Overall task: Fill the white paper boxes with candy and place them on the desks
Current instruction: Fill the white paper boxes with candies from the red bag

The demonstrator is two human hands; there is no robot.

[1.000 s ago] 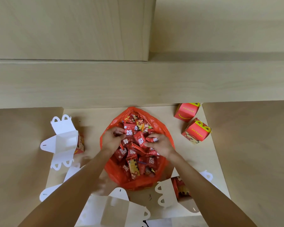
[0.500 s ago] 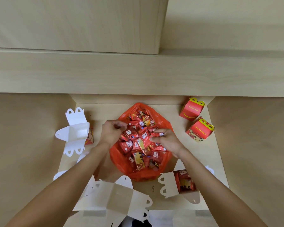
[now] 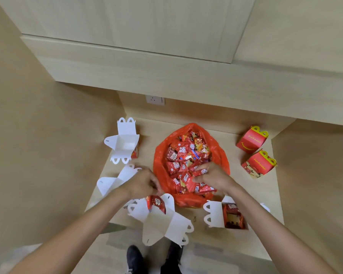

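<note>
Step in hand: filling the open white paper boxes with candy.

- Left hand [image 3: 142,181]: fingers curled at the near-left rim of the orange plastic bag [image 3: 160,171]. Red candy packets [image 3: 156,203] sit just below the fingers, at the mouth of the nearest open box [image 3: 160,220]; whether the fingers have hold of them or have let go cannot be told.
- Right hand [image 3: 213,177]: inside the bag, fingers closed loosely on wrapped candies [image 3: 201,172] from the heap.
- Box with candy inside [image 3: 224,215]: just below the right wrist, flaps open, red packets visible within.
- Empty open boxes: one [image 3: 123,142] well beyond the left hand, another [image 3: 112,181] just outside it, partly hidden by the hand.
- Closed red boxes [image 3: 252,142], [image 3: 259,165]: two, well to the outer side of the right hand, on the wooden desk [image 3: 246,194].

Next move, judged: the right hand's candies want carrying back toward the body and dropping into a box below the wrists, clear of the upright flaps. Closing the flaps and placing boxes remains undone for the open ones.
</note>
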